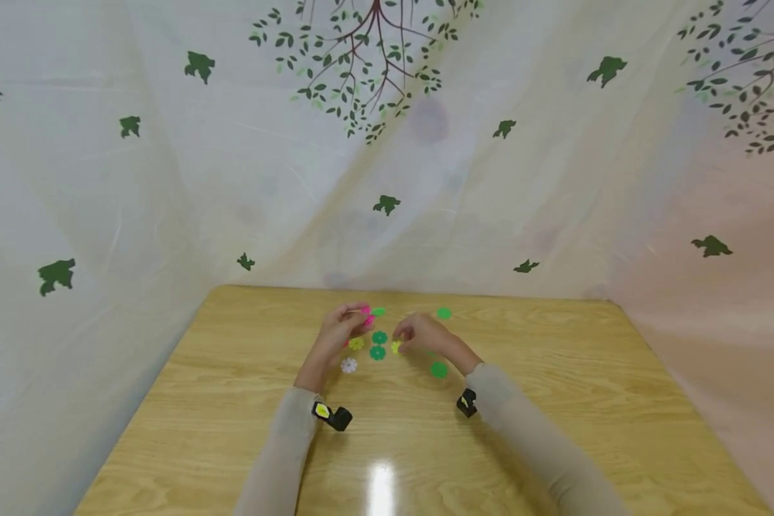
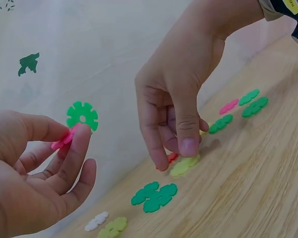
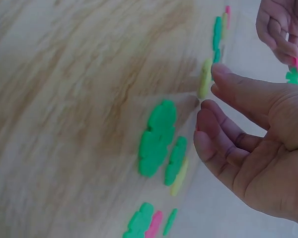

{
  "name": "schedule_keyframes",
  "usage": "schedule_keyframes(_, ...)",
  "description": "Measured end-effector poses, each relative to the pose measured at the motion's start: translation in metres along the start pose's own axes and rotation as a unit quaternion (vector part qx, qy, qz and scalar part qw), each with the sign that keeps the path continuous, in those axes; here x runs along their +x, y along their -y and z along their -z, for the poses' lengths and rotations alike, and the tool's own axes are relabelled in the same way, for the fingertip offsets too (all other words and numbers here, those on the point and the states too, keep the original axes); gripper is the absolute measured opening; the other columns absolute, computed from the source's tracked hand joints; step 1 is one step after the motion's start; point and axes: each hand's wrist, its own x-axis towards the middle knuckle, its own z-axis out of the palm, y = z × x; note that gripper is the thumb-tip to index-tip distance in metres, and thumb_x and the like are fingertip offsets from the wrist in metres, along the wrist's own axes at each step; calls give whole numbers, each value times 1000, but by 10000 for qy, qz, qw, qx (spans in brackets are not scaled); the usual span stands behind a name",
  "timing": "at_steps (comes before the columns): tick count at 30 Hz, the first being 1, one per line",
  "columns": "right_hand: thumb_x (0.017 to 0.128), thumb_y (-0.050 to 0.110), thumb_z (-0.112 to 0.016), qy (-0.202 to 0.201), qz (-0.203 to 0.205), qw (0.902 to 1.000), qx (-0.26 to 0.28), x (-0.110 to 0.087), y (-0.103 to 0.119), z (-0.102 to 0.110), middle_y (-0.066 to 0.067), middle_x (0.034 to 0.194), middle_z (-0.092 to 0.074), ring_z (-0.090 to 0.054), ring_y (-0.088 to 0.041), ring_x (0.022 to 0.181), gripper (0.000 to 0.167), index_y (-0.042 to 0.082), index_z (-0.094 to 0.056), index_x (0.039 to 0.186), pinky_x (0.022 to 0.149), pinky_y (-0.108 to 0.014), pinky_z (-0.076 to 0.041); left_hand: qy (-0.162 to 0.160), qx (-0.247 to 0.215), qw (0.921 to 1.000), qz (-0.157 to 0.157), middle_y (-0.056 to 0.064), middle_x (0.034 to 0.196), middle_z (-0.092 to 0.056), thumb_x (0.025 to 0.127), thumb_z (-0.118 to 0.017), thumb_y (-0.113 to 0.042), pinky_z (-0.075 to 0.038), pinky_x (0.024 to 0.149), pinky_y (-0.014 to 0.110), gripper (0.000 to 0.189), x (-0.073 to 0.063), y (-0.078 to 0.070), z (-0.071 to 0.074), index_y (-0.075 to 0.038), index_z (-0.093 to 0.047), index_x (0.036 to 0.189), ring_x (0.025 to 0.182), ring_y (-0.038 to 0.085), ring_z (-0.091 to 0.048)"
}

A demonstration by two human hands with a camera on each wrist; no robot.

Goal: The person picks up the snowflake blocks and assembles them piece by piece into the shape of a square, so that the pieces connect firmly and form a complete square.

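While the left hand pinches a pink notched disc between thumb and fingers, a green notched disc stands against it, the two seemingly slotted together and held above the counter toward its far edge. The right hand is loosely bent, a narrow gap showing between thumb and fingers, its tips just by a yellow notched disc; whether they touch it cannot be told. A red piece shows beside that disc, partly hidden by the right hand's fingers.

Between the hands lie two deep-green discs, one nearer the counter's far edge than the other. Just beside the left hand is a second yellow disc, with a white disc closer to the near edge. On the side toward the counter's right edge, one bright green disc lies near the far edge and another lies nearer the front than the right hand. The left wrist view also shows a flat pink disc beside green ones. Beyond the far edge hangs pale cloth printed with leafy branches.
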Motion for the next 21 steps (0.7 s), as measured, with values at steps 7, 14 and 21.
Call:
schedule_keyframes(7,82,5,-84,-31,114,9997,-206,0,-3,-2,-8,86,-65,-54,-13,77,20,1,-72,97,70,-26,-48,162,-15,9999,-11,-3,90,-69,100,-61,-2,-60,84,25,40,9,6,-10,13,-51,136,86,11,-71)
schedule_keyframes(14,82,-3,-81,-439,480,9939,895,-4,-14,-3,-15,86,-67,-58,-10,76,20,-4,-63,89,70,-22,-51,-81,89,9997,235,2,96,-68,99,-64,-1,-59,82,23,37,16,7,-18,6,-55,134,87,12,-70)
schedule_keyframes(21,93,4,-73,-1542,268,9658,2069,-10,-11,1,-19,94,-70,-66,-18,77,18,-6,-70,107,67,-33,-59,-69,67,9991,414,-1,89,-72,99,-66,-9,-58,80,23,40,16,11,-19,6,-54,134,82,10,-71)
